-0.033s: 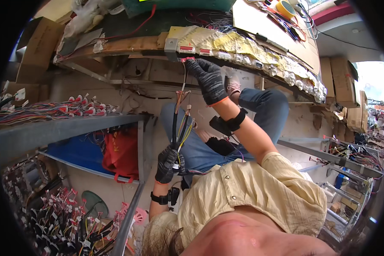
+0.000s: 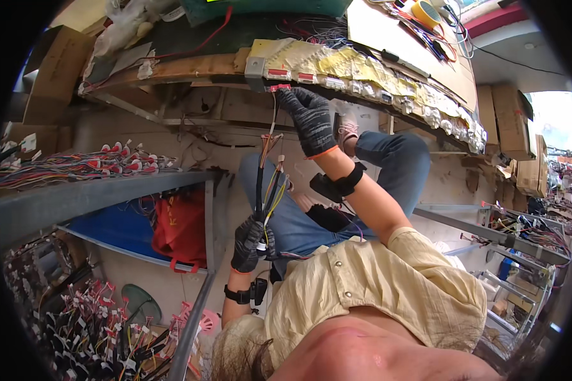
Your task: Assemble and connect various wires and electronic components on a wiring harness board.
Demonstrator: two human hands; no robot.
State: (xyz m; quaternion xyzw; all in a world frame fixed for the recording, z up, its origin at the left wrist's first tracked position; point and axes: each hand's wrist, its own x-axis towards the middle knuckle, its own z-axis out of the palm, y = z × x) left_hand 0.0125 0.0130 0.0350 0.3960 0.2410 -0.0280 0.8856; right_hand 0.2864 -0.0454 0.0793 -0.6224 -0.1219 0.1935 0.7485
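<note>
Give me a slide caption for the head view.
Gloved left hand grips a wire harness while the right hand touches a red connector at the workbench edge.

Red connector (image 2: 279, 87); right-hand glove (image 2: 310, 124) — black, grey-streaked, orange-edged.

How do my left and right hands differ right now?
Your right hand is up by the table; your left hand is lower and closer to you. The right touches a red plug, while the left grips black-sleeved wires. Both wear orange-cuffed dark gloves.
</note>
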